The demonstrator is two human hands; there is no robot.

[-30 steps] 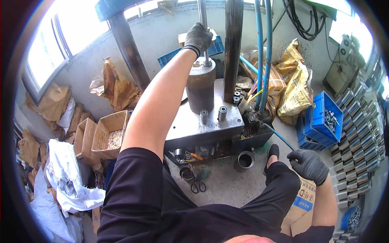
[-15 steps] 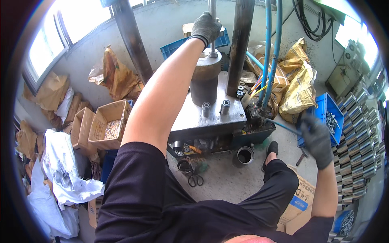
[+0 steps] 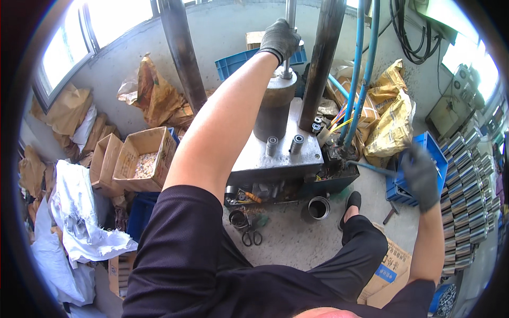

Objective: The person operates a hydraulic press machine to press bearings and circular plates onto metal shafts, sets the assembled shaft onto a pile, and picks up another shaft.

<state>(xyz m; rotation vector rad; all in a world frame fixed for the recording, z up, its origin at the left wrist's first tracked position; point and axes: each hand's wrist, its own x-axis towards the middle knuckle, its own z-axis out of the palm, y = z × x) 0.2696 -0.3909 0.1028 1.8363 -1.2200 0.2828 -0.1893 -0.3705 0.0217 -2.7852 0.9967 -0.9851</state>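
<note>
Left hand (image 3: pixel 280 38) grips closed on thin steel rod (image 3: pixel 289 32) above dark cylinder (image 3: pixel 274 108), prob. to steady it, while right hand (image 3: pixel 420 175), blurred so grip unclear, hangs over blue crate (image 3: pixel 424 153).
</note>
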